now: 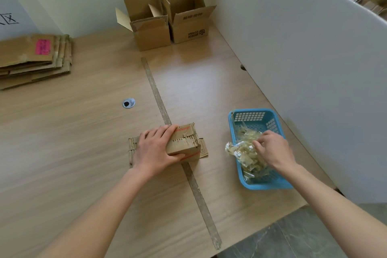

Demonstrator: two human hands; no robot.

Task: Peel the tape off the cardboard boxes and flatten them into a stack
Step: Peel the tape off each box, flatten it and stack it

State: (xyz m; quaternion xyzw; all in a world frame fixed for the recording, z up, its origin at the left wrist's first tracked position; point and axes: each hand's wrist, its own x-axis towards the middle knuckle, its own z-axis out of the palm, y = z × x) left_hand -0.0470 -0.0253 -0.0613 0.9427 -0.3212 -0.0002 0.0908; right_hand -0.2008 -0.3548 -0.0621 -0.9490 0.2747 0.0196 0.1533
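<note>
The fingers of the left hand [156, 148] curl over the top edge of a small cardboard box [184, 143], thumb pressed against its near face, grasping it where it stands on the wooden table [83, 132] across a strip of worn tape [159, 100] that runs along the tabletop's seam. The box's upper face is torn and ragged, a red band shows on its near side, and flaps lie flat on the table to its left and right. The fingers of the right hand [272, 148] bend down into a wad of peeled tape [240, 148], pinching at the crumpled, glossy strips; the wad spills over the left rim of a blue plastic basket [253, 115] that sits just right of the box and holds more of the same scraps. Both bare forearms reach in from the lower edge of the view. At the far end of the table two open cardboard boxes [167, 21] stand side by side, touching, flaps raised. On the far left a stack of flattened boxes [35, 58] lies on the table, the top sheet bearing a pink label [43, 46]. A round metal grommet [128, 103] is set in the tabletop between stack and hands. A white partition [303, 58] borders the table's right side.
</note>
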